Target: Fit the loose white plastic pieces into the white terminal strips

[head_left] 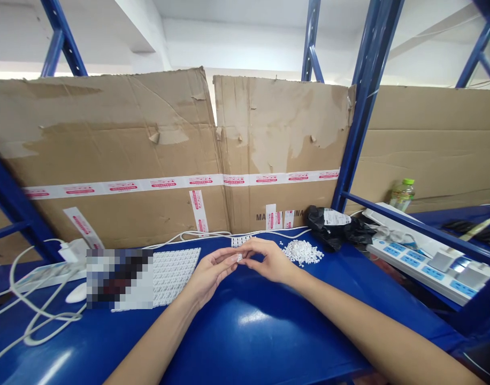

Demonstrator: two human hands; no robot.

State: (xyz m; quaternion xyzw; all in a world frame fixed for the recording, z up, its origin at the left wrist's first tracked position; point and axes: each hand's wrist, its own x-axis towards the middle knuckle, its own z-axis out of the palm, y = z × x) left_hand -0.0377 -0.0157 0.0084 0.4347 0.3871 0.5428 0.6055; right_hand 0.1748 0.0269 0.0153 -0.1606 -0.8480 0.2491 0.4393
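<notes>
White and very small, the piece (239, 257) under inspection sits at your fingertips, just to the left of the loose pile of white bits (303, 252), which serves as the reference here. Its exact form is too small to make out.

Step in hand, as judged: close two-handed fingertip work on this single piece. The next move appears to call for a steady, light pinch and both hands kept close together, since so small a part could easily slip.

Grip: your left hand (210, 275) pinches the piece between thumb and fingers, nearly closed. Your right hand (271, 263), nearer the pile, meets it with thumb and forefinger tips closed on the same piece, the fingers arched with a gap behind them. How each hand shares the hold cannot be told.

Outward: a white gridded strip (237, 241), partly hidden by your fingers, lies left of the pile. Further left of it lies a larger white gridded panel (176, 275), one end masked by a blurred block. Right of the pile, a black plastic bag (319, 231) rests near the cardboard (285, 128), which stands behind the pile.
</notes>
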